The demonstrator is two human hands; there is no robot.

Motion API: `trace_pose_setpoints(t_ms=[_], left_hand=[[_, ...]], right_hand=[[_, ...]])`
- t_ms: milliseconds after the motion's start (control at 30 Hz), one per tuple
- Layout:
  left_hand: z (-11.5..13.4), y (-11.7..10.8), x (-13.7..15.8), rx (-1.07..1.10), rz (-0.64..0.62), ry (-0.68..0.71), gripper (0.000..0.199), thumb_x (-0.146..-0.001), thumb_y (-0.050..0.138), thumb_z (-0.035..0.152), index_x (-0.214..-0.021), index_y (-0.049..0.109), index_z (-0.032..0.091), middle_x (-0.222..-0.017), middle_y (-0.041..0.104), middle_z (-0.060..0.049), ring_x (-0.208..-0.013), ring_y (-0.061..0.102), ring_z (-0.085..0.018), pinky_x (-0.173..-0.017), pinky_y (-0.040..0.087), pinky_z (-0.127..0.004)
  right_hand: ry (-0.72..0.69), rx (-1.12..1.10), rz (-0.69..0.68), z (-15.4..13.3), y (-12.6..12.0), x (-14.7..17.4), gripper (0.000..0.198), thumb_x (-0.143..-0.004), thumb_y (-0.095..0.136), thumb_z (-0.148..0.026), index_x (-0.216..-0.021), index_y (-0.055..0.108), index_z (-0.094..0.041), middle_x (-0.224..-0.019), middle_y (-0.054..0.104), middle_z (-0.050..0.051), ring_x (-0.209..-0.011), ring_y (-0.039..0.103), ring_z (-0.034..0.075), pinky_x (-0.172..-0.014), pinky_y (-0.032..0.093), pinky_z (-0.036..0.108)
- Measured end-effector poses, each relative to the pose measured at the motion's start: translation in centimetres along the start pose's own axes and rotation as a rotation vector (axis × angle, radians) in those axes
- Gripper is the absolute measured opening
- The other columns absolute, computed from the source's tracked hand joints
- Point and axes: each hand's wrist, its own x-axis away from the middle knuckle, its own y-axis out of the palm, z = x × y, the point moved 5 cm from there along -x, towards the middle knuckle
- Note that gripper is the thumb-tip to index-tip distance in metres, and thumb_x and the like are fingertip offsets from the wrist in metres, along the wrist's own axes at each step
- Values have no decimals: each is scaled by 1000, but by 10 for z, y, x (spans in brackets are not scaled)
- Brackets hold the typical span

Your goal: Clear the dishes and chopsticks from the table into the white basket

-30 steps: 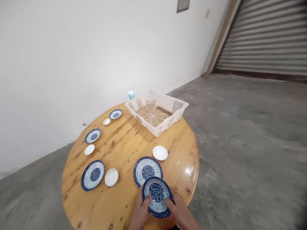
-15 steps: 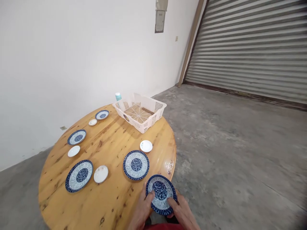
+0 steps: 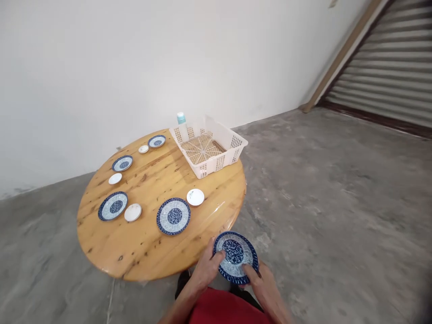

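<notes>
A blue-and-white patterned plate (image 3: 232, 250) is held between my two hands, just off the table's near right edge. My left hand (image 3: 209, 266) grips its left rim with the thumb on top. My right hand (image 3: 258, 277) holds its lower right rim, thumb on the upper face; the fingers beneath are hidden. Closest on the wooden table (image 3: 151, 245) lies a matching plate (image 3: 173, 216), with a small white dish (image 3: 195, 197) at its upper right. Another plate (image 3: 113, 206) and a small dish (image 3: 132, 212) rest farther left.
Along the table's far left lie two more patterned plates (image 3: 122, 163) (image 3: 156, 141) and small dishes (image 3: 115, 178) (image 3: 143, 149). A white plastic basket (image 3: 216, 163) stands at the back right, beside a light-blue bottle (image 3: 181, 118). Behind are a white wall and a roller shutter (image 3: 378, 85).
The view has turned left and shifted back, showing more of the table's near edge. Both hands still hold the plate, now farther from the tabletop and over the floor.
</notes>
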Motion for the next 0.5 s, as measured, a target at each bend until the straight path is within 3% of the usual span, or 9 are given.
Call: trace_pose_setpoints(t_ms=[100,200,333,500], left_hand=[[10,31,-1,16,63,1,56,-86,50,34,-140,51,17,-146,55,-8,-135,47,-28,-120,30,-42],[19,47,-1,53,97,-5,58,-86,50,32,-142,49,17,-145,56,-8,-136,46,-28,-120,30,-42],[45,50,-7,58,149,-1,55,-88,51,33,-141,49,18,-142,59,-7,-135,48,-27,-120,32,-40],[86,36,-34,24,228,66,52,-89,55,37,-138,52,21,-138,62,-7,-128,55,-28,-114,39,-43]], right_hand=[[19,45,-54,-13,-35,-6,45,-64,54,-49,-96,63,-17,-78,67,6,-65,64,24,-49,53,32],[37,83,-132,-30,-53,-14,45,-63,55,-49,-94,62,-18,-76,66,5,-63,63,24,-50,53,33],[20,108,-225,-59,-58,-33,41,-61,55,-50,-87,62,-19,-75,66,5,-64,62,24,-51,52,33],[-110,215,-265,-102,-60,-77,32,-62,57,-52,-67,59,-20,-70,65,6,-66,60,24,-59,51,32]])
